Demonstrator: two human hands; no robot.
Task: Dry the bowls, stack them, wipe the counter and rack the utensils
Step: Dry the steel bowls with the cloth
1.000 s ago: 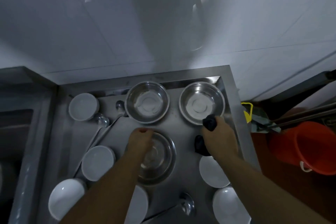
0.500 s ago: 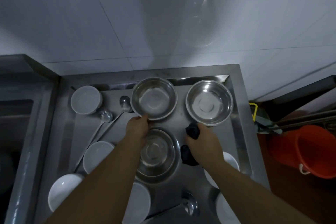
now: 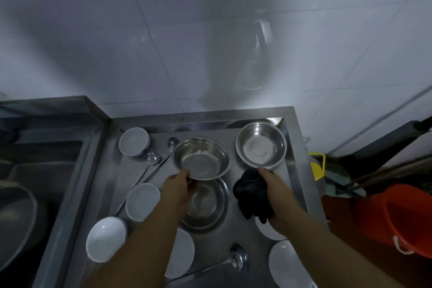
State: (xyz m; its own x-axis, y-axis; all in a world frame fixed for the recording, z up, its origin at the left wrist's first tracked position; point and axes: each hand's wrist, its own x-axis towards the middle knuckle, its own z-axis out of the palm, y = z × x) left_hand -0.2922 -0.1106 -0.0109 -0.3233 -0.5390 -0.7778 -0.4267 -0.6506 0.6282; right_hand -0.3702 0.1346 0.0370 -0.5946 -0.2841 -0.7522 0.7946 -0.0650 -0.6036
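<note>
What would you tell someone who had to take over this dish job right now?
Left hand grips the near rim of a steel bowl, tilted and lifted over another steel bowl on the counter.
Right hand holds a black cloth beside a third steel bowl.
White bowls, such as one at the back left, lie spread out, and ladles lie loose on the counter.
Done: nothing is stacked yet; dryness cannot be judged.
Left: dry the held bowl and the rest, stack them, wipe the counter, rack the ladles.
</note>
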